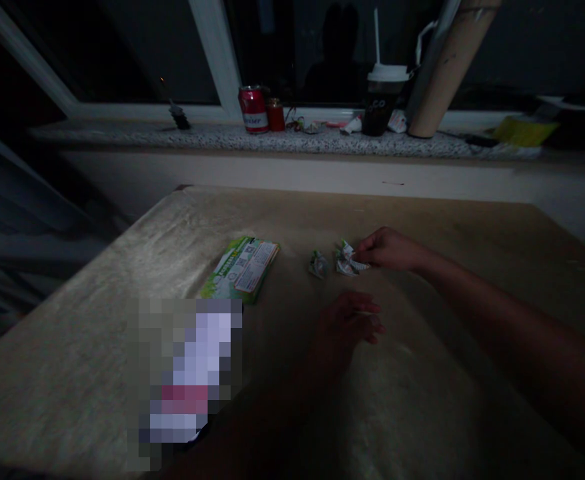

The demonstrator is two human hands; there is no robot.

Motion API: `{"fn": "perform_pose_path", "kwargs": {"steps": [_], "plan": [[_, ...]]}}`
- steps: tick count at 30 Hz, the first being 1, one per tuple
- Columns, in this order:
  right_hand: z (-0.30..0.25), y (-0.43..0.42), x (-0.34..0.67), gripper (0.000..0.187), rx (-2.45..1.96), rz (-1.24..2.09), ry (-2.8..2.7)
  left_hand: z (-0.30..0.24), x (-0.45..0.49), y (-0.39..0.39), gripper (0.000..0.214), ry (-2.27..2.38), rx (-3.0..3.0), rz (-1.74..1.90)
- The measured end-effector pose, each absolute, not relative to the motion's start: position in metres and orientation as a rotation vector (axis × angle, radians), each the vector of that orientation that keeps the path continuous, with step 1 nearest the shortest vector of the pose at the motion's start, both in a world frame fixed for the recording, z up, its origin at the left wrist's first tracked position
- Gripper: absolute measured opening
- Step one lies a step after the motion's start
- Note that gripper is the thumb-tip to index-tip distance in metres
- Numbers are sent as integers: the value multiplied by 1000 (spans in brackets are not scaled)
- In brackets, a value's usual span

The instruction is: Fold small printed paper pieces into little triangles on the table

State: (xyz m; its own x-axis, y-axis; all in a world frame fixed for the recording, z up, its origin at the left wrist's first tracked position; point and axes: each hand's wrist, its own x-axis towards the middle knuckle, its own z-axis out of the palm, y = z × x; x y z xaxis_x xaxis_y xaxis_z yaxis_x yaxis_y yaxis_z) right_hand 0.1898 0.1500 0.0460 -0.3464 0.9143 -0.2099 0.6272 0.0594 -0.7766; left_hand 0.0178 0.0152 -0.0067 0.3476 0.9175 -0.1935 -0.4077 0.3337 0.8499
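My right hand reaches forward over the tan table and pinches a small folded paper piece at its fingertips. Two more crumpled folded paper pieces lie close by: one just below it and one a little to the left. My left hand rests on the table nearer to me, fingers loosely curled and slightly apart, holding nothing. A green and white packet lies flat to the left of the paper pieces.
A blurred-out patch covers something on the table near the left front. On the stone windowsill behind stand a red can, a lidded cup with a straw, a cardboard tube and small clutter. The room is dim.
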Motion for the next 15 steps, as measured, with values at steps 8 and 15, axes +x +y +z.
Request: {"fn": "perform_pose_path", "kwargs": {"steps": [8, 15], "plan": [[39, 154, 189, 26, -1600, 1209, -1959, -6, 10, 19, 38, 1138, 1404, 1029], [42, 151, 189, 24, -1607, 1186, -2058, -20, 17, 30, 37, 1257, 2243, 979]]}}
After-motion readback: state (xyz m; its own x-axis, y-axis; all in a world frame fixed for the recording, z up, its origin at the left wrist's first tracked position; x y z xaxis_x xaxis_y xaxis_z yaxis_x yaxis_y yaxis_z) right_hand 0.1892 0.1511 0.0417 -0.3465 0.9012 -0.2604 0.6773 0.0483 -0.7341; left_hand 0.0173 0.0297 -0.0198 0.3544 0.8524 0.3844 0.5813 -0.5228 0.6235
